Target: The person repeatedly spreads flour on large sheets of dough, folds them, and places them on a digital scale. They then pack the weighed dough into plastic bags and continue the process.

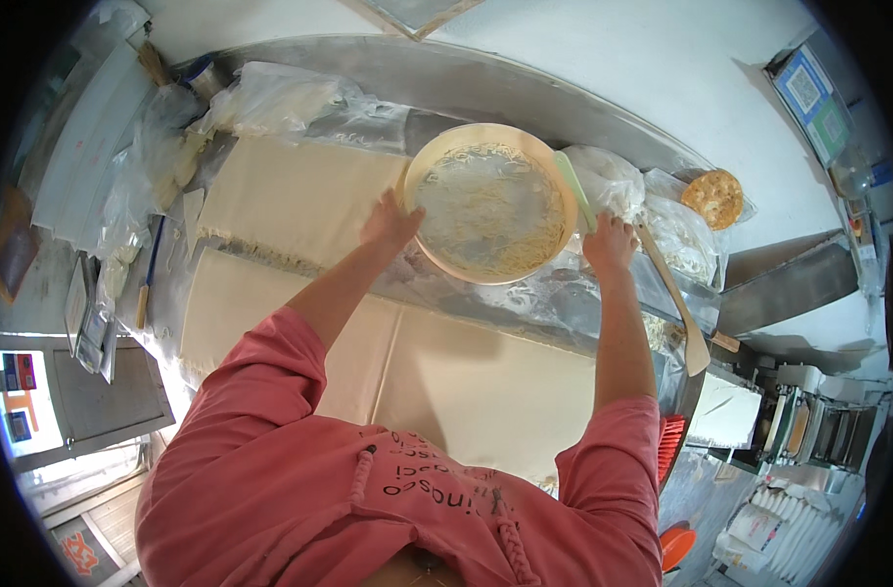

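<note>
My left hand [389, 223] is closed on the left rim of a round, pale wooden-coloured basin [419, 240], which holds cloudy water with thin pale strands. Along the basin's right side a long pale green utensil [571, 178] slants down to my right hand [611, 238], whose fingers are curled at its lower end beside plastic bags [676, 230] of pale contents. A wooden paddle [668, 286] lies just right of that hand. Large pale dough sheets [304, 191] lie beneath and left of my arms.
A round browned flatbread [711, 200] sits at back right. Left are plastic bags [251, 93] and a blue-handled brush [150, 279]. A red brush [670, 440] and machinery [833, 421] are at lower right. A steel ledge [466, 73] runs along the wall.
</note>
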Demonstrator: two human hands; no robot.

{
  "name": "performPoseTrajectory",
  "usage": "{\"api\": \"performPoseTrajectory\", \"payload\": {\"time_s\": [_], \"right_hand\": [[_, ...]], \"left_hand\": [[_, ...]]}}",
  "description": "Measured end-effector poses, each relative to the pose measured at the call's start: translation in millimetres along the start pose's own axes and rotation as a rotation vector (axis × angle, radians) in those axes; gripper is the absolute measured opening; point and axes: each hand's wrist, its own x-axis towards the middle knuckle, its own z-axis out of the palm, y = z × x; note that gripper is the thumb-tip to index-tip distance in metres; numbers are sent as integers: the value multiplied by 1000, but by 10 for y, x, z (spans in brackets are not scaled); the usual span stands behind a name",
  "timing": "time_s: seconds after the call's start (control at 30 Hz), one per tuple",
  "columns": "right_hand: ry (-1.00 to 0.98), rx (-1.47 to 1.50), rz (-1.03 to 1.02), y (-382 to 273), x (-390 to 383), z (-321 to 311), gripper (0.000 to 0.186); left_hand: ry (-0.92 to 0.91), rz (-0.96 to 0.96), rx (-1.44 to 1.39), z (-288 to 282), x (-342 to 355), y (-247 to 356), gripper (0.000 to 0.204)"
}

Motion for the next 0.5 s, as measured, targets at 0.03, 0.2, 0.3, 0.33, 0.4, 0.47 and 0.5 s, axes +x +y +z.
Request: {"api": "performPoseTrajectory", "payload": {"time_s": [0.03,0.2,0.3,0.33,0.4,0.47,0.5], "right_hand": [[-175,-19,-14,48,-15,16,29],[-312,220,283,241,33,-116,32],[9,-84,383,608,-158,-381,46],[133,-28,409,658,-201,-425,51],[13,598,490,465,-338,-611,61],[-506,1299,526,-342,-705,-1064,73],[-579,1213,593,-790,-830,-1186,66]], "left_hand": [[-395,-165,-389,-104,-14,0,36],[-655,-322,-682,-60,52,-38,24],[-651,-320,-685,-333,-47,-23,22],[-632,-303,-699,-485,-96,-23,21],[-570,-261,-822,-788,-279,-137,19],[-587,-224,-889,-1163,-434,-374,19],[-646,-198,-889,-1376,-503,-505,19]]}}
